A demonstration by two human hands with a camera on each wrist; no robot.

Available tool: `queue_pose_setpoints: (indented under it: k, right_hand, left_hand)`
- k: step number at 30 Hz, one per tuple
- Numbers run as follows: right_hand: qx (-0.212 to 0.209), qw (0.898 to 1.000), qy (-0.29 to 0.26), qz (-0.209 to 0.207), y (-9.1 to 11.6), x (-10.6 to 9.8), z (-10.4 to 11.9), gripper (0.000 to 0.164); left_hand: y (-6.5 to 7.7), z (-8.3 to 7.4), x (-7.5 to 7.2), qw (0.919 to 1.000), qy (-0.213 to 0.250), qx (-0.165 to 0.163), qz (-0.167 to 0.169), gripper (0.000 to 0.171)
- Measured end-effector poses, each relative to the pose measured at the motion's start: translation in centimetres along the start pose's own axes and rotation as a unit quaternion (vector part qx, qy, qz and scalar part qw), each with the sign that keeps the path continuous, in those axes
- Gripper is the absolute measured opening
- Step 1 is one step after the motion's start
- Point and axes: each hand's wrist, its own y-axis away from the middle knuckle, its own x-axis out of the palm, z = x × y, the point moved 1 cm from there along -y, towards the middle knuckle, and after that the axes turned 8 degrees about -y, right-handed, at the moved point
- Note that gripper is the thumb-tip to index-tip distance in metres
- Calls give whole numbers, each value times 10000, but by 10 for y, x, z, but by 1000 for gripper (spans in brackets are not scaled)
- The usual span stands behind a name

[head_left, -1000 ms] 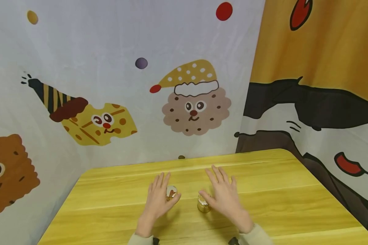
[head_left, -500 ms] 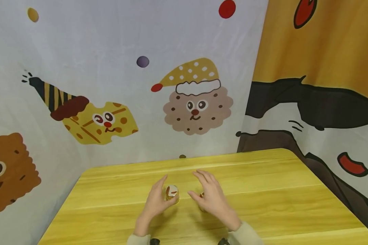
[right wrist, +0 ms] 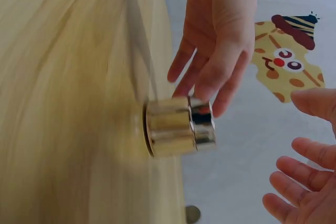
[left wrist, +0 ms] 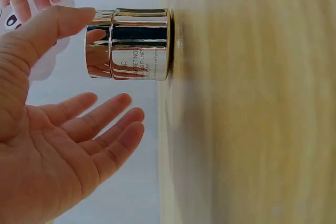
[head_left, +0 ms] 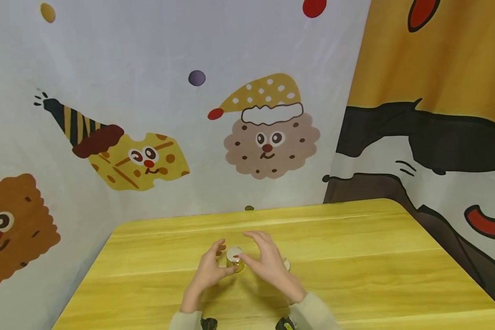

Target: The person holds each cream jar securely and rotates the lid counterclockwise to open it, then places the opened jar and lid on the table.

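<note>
Gold, mirror-bright surfacing distinguishes the jar [left wrist: 128, 44], which stands upright on the wood-grain counter [head_left: 346, 250], between the two hands and nearer the left. Its dark print, only partly legible, shows in the left wrist view. The left hand [head_left: 207, 270] forms a wide curve at the jar's left; its thumb tip lies at the lid, where contact cannot be confirmed, while a visible gap separates its other fingers from the jar. The right hand [head_left: 271, 265] stands at the right of the jar, relaxed and wide, gripping nothing; in the right wrist view a strip of backdrop shows between its fingers and the jar. Just right of this hand, a second jar [head_left: 287, 264] is partly visible, the remainder hidden behind it. Both jars lie well apart from the counter's left and right edges, with broad stretches of wood grain on either side. Farther off, another band of the surface separates the hands from the far edge, whose corners are rounded. Beyond that edge hangs a pale curtain [head_left: 156, 59] printed with cartoon figures. Light sleeves [head_left: 315, 314] enter from the near side.
</note>
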Motion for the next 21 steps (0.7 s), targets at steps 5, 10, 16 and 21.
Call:
queue_pose_setpoints:
  k: [5, 10, 16, 21]
  right_hand:
    - [143, 9984, -541, -50, -2, 13, -4, 44]
    - [421, 9941, -1004, -24, -2, 21, -10, 40]
    - [636, 9896, -1291, 40, -1, 26, -13, 39]
    - [762, 9863, -1463, 13, -1, 29, -14, 40]
  left_hand:
    - [0, 0, 1, 9992, 101, -275, 279, 74]
    - [-4, -2, 3, 9974, 217, -559, 400, 73]
    - [-4, 0, 6, 9960, 322, -739, 387, 68]
    - [-6, 5, 11, 9948, 329, -891, 358, 62]
